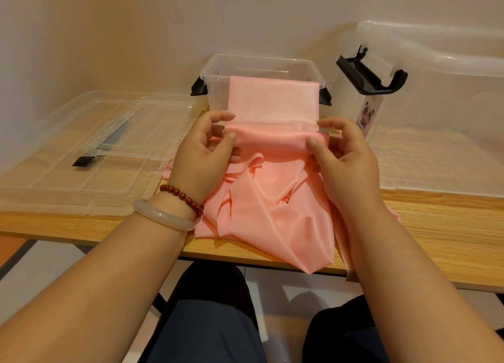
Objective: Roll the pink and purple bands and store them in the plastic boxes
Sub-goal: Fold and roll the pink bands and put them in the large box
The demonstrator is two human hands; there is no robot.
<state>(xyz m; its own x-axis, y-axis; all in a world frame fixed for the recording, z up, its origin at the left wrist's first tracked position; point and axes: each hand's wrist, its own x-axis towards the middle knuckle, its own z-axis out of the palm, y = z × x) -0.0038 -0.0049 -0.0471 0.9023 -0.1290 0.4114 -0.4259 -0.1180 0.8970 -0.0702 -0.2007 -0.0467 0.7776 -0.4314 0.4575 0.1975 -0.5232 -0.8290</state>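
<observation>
On the wooden table (441, 215), at the far left, a clear lid (90, 144) lies flat. Beside it the left hand (201, 150), with a pale bangle (161, 215) and red beads (182, 196) at the wrist, pinches the left end of a rolled part of the pink band (272, 199) between thumb and curled fingers. The band's far end hangs over the front rim of the small clear box (259, 60), and its loose part lies crumpled toward the table edge. The right hand (346, 155) pinches the roll's right end. A large clear box (450, 95) stands rightmost.

1 head view, close, facing forward and down
</observation>
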